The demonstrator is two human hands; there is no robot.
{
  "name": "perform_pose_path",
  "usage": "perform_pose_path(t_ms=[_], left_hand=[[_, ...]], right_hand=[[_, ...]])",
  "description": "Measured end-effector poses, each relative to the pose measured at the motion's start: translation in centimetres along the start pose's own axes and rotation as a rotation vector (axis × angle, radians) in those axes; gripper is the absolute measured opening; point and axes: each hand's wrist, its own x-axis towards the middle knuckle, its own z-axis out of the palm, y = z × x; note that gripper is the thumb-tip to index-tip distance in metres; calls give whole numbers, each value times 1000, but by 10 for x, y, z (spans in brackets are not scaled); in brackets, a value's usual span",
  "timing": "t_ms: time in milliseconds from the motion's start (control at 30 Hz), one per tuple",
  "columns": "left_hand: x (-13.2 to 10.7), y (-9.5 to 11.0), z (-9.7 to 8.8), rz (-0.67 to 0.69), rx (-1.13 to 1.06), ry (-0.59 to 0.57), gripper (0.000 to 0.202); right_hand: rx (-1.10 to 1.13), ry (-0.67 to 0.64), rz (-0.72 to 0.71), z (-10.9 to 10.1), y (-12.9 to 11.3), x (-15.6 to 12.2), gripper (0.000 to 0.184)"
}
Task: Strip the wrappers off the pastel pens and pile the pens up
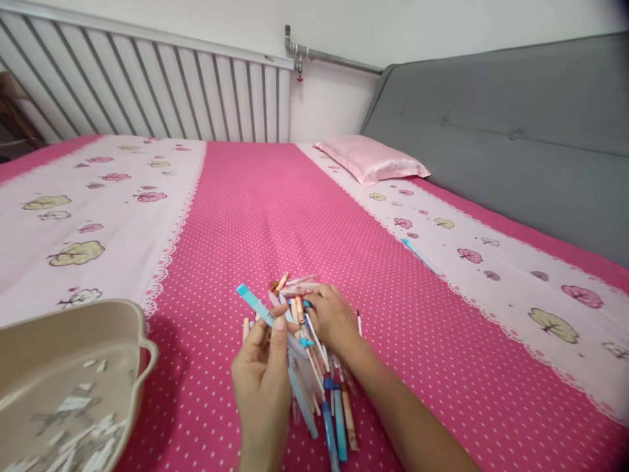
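Note:
A heap of pens [317,367] in blue, orange and white lies on the pink dotted bedsheet [275,216] in front of me. My left hand [263,380] is raised over the heap, thumb and fingers pinched on a light blue pen [253,303] that points up and to the left. My right hand [331,319] rests on the far side of the heap, fingers curled down among the pens, with a pen or two apparently under its fingertips.
A beige plastic basin [73,373] holding several white paper scraps sits at the lower left. One loose blue pen [420,255] lies apart on the right. A pink pillow [371,158] lies by the grey padded headboard [515,144]. A white radiator [162,85] lines the far wall.

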Motion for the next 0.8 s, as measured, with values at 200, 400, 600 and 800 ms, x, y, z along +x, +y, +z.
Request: perform_pose_path(t_ms=[200, 400, 600, 800], left_hand=[[0, -2, 1, -14, 112, -75, 49], [4, -4, -1, 148, 292, -177, 36], [5, -8, 0, 397, 482, -271, 21], [3, -9, 0, 504, 526, -320, 18]], right_hand=[[229, 101, 78, 0, 0, 4, 20], [1167, 73, 266, -37, -6, 5, 26], [1354, 149, 232, -85, -20, -10, 28], [1282, 101, 144, -100, -27, -19, 18]])
